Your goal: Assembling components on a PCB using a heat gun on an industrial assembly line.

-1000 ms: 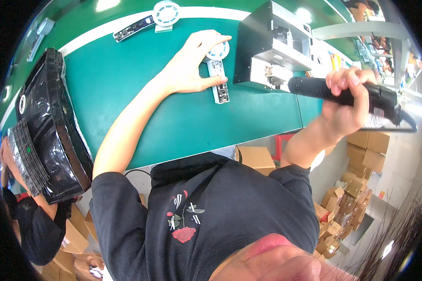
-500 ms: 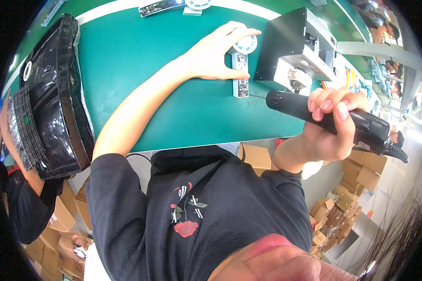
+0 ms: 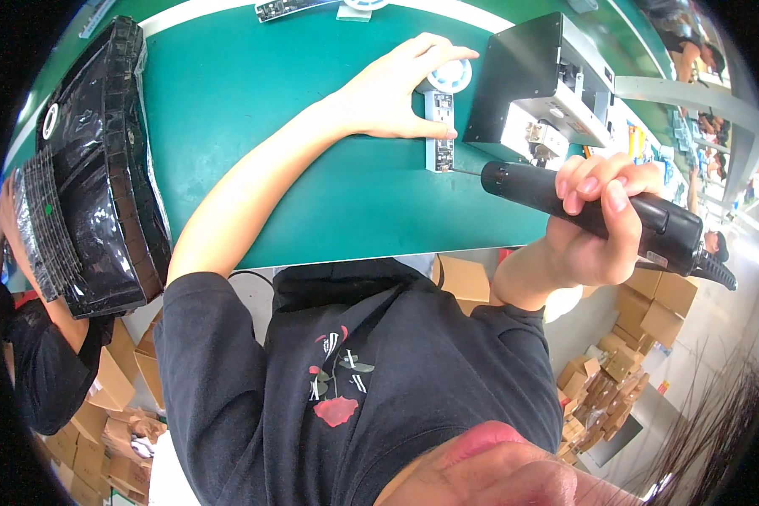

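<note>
On the smooth green tabletop [image 3: 312,202] rests a pale plastic, round-headed device [image 3: 440,158], partly hidden by the left hand [image 3: 388,94], whose grip pinches it; its handle shows a dark circuit board [image 3: 444,108]. The right hand [image 3: 600,240] wraps its grip around a black cylindrical screwdriver [image 3: 527,187], its thin tip hard to make out.

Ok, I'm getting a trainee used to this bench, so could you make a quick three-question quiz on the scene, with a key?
1. Which hand holds the black driver?
2. True or false: the left hand touches the device.
3. On the green table, where does the metal box stand?
a) left of the device
b) right of the device
c) under the device

Key
1. The right hand.
2. True.
3. b
</note>
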`<state>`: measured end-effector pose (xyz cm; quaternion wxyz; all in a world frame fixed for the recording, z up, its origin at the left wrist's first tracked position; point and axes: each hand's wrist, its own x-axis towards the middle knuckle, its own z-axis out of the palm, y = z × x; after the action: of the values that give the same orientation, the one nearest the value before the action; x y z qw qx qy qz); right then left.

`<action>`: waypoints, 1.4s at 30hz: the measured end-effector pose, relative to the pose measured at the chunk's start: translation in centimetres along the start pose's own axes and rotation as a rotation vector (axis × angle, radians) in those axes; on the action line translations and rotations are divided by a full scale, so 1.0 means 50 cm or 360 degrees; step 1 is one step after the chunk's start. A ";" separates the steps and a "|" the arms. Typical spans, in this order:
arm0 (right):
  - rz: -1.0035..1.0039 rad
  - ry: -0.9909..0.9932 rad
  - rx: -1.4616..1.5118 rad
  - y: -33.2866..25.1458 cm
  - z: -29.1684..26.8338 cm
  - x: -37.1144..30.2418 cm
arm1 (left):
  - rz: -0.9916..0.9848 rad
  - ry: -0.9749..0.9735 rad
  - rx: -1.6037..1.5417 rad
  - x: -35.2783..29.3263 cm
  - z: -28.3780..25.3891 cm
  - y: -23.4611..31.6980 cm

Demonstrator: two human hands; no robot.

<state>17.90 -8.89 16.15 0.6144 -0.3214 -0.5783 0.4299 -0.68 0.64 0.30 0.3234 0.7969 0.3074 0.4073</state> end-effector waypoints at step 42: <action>-0.0006 0.0307 -0.0189 -0.056 -0.091 0.077 | 0.0004 -0.0042 -0.0025 0.001 -0.014 0.012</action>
<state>22.66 -6.15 19.73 0.6479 -0.3960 -0.5414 0.3609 -1.08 0.51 1.10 0.3331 0.8000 0.2989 0.3995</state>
